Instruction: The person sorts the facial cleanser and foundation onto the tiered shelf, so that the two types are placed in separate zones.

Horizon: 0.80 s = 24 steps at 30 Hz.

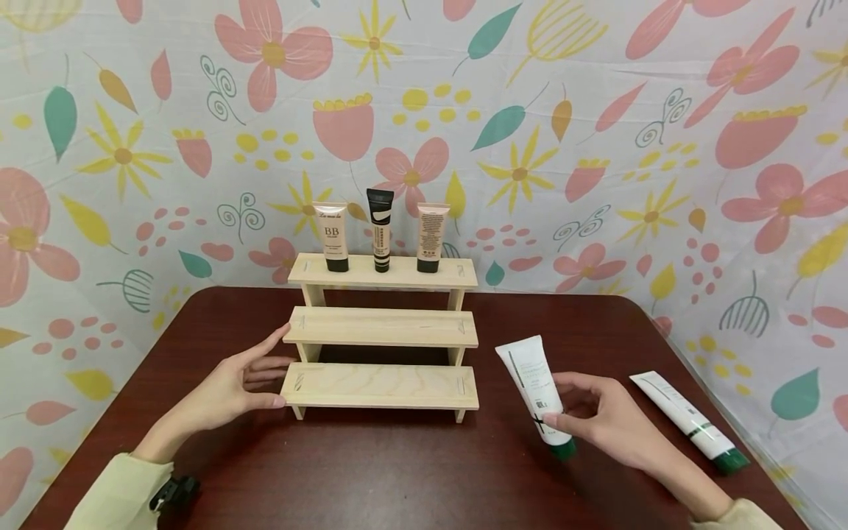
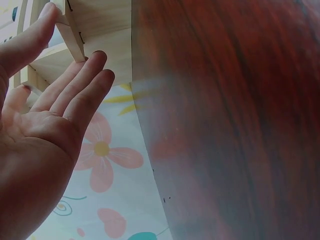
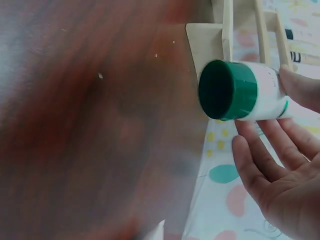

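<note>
My right hand (image 1: 616, 423) pinches a white squeeze tube (image 1: 532, 383) with a green cap between thumb and fingers. The tube leans, its flat end up and its cap down, to the right of a three-step wooden display rack (image 1: 380, 386). In the right wrist view the green cap (image 3: 229, 91) faces the camera. My left hand (image 1: 225, 386) rests its fingertips and thumb against the rack's left side, fingers extended. On the top step stand a BB cream tube (image 1: 333, 234), a slim black-and-beige tube (image 1: 380, 234) and a pale pink tube (image 1: 433, 234), all caps down.
Another white tube with a green cap (image 1: 689, 419) lies on the dark red table (image 1: 411, 471) near its right edge, beyond my right wrist. A floral cloth (image 1: 424, 96) hangs close behind the table and along its sides.
</note>
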### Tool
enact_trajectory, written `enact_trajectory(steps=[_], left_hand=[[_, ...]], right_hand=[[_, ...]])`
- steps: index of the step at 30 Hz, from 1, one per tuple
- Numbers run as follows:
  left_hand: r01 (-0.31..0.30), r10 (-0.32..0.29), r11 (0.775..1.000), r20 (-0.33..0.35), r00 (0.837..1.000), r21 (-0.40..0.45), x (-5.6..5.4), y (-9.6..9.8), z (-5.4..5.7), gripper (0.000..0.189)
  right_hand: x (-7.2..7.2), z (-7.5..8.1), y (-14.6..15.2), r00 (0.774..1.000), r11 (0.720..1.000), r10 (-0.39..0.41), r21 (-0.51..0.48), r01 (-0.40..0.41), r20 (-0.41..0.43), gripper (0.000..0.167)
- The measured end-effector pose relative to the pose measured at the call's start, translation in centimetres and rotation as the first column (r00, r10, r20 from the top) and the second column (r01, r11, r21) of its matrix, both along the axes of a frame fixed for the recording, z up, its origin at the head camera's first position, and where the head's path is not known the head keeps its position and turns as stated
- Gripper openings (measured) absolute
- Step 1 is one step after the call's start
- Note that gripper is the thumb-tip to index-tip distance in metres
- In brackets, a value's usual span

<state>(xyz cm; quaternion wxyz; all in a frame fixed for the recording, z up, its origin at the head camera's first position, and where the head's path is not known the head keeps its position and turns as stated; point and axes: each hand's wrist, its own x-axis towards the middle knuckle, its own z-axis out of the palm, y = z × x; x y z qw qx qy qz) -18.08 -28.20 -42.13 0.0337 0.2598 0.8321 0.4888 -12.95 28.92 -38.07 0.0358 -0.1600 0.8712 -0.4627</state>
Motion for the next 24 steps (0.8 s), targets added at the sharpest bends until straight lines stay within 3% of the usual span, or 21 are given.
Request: enact_trajectory(steps=[11,24], left_hand=[[-0.011,0.011,1.000,0.005,1.000,-0.005,0.0,-0.1,-0.3,0.109],[-0.015,0.015,1.000,0.008,1.000,-0.008,-0.1,-0.2,-0.3,0.110]], right_hand=[[-1.2,2.4,-3.5,0.986,1.000,-0.026,-0.011,0.025,-0.163,0.045],[-2.5,3.0,-7.0,0.969,0.994,-0.071,-0.102,0.048,-0.237,0.042]])
